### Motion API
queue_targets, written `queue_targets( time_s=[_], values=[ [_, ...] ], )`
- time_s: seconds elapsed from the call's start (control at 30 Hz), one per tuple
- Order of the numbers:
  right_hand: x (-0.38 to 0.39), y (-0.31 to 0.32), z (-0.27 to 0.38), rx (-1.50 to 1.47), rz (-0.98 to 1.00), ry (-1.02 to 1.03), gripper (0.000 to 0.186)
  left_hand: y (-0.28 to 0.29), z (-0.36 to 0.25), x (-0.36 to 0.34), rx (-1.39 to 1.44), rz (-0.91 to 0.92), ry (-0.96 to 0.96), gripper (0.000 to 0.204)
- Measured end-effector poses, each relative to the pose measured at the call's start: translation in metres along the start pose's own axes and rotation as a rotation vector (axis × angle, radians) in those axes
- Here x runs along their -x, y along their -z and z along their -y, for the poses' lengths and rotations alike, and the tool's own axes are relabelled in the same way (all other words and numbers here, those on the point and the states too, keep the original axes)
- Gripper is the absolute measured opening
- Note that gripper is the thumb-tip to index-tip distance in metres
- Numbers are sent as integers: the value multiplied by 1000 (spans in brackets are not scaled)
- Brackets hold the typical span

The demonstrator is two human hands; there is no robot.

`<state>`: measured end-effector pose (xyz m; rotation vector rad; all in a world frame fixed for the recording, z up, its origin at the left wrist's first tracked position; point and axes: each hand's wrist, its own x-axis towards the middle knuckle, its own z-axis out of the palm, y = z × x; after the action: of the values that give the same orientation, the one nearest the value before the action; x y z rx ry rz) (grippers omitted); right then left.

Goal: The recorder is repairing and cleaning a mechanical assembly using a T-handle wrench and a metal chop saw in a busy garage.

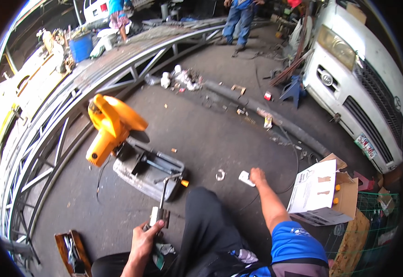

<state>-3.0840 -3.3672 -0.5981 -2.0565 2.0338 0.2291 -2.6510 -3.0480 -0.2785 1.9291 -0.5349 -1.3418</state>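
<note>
Step in hand, as judged: two-point handling beside the saw (113, 122), with one part held and a second item attended to on the floor (197, 143).

Left hand (143, 237): the fingers are closed around a metal part (154, 216), thumb uppermost, in front of the near end of the saw's base (130, 177). A thin rod (163, 194) runs up from this part toward the crossbar at the base; whether the two are joined cannot be told.

Right hand (257, 177): the arm is extended forward and the hand is at the right end of a white block (245, 178) lying on the floor. The fingers are bunched; whether they pinch the block or only touch it cannot be told. A white ring (220, 174) lies apart, to the block's left.

Next move, as judged: it calls for a secure right-hand grip on the block, with the metal part held steady in the left. Keep the rod clear of the base's edge, since a knock could twist the part in the hand.
</note>
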Motion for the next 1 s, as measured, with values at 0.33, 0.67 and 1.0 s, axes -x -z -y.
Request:
queue_targets(
  time_s=[0.33,0.67,1.0],
  values=[
    [-4,4,22,9,81,1,27,3,-8,2,29,-27,-31,48],
    [-2,0,14,194,59,18,36,13,-8,-10,128,110,-83,54],
    [89,25,114,-439,-210,285,32,20,-12,-9,124,118,-117,55]
  ],
)
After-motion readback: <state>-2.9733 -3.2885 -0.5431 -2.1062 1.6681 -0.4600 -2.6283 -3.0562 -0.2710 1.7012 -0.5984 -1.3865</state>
